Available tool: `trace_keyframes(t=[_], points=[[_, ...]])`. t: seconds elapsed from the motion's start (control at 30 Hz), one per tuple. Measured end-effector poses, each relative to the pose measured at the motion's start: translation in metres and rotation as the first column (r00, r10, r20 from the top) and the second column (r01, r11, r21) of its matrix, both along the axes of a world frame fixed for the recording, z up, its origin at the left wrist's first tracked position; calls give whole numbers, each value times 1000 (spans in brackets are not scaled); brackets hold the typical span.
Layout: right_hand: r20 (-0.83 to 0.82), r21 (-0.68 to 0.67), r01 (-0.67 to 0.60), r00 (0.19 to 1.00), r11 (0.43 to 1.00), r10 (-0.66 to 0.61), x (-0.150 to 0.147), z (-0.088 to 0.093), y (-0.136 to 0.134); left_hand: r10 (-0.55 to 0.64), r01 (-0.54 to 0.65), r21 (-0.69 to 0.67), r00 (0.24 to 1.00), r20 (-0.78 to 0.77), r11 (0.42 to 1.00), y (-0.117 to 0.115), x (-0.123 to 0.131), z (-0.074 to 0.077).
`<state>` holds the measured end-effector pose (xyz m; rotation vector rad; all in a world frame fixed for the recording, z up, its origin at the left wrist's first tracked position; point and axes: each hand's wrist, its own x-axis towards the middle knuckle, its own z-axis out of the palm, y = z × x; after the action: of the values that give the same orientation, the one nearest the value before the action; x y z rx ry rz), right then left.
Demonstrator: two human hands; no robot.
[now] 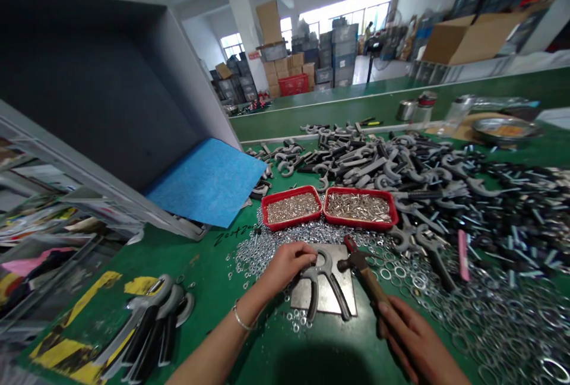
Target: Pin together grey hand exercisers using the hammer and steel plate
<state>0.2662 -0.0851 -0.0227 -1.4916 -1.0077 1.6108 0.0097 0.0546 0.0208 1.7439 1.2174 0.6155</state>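
Observation:
A grey plier-like hand tool (pixel 324 275) with a curved, hooked head and two black-gripped handles lies on a flat metal plate (pixel 345 299), handles spread toward me. My left hand (pixel 291 263) is closed at the left side of its head, fingertips pinching near the joint; any small part between them is hidden. In my right hand (pixel 403 328) is a hammer (pixel 369 281), gripped by its wooden handle. The hammer's head rests low beside the plate's right edge, next to the tool.
Two red trays (pixel 291 223) of small metal pins stand behind the plate, among scattered nuts. Metal rings (pixel 472 325) and a pile of grey tool parts (pixel 365 159) spread rightward. Several similar tools (pixel 151 319) lie at left, near a grey bin (pixel 191 76) with a blue sheet (pixel 214 180).

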Motion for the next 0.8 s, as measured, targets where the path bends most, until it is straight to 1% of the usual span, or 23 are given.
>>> trace_keyframes(t=[0.07,0.13,0.17,0.27,0.33,0.47,0.6,0.7,0.8], points=[[20,12,-19,1000,1000,19,1,0,1,-4,6,38,999,-46,999,-2,-2,0],[50,25,-36,998,999,35,2,-2,3,27,-14,120,993,-112,993,-1,-4,-2],[66,25,-42,997,999,40,2,-3,3,47,-28,140,990,-134,990,1,-5,-3],[86,-1,-42,995,999,42,3,-6,4,68,-58,83,989,-128,995,8,-5,-5],[79,-6,-37,996,999,37,3,-7,3,37,-22,97,987,-154,995,13,-2,-5],[76,18,-40,996,999,38,2,-4,2,-2,71,234,959,-283,970,19,7,-5],[89,33,-57,995,998,54,1,-1,2,1,82,267,954,-298,960,18,12,-8],[106,37,-47,993,998,43,1,1,4,4,88,290,953,-301,953,18,13,-11],[104,20,-41,994,999,39,1,1,4,14,101,323,942,-335,941,17,13,-17]])
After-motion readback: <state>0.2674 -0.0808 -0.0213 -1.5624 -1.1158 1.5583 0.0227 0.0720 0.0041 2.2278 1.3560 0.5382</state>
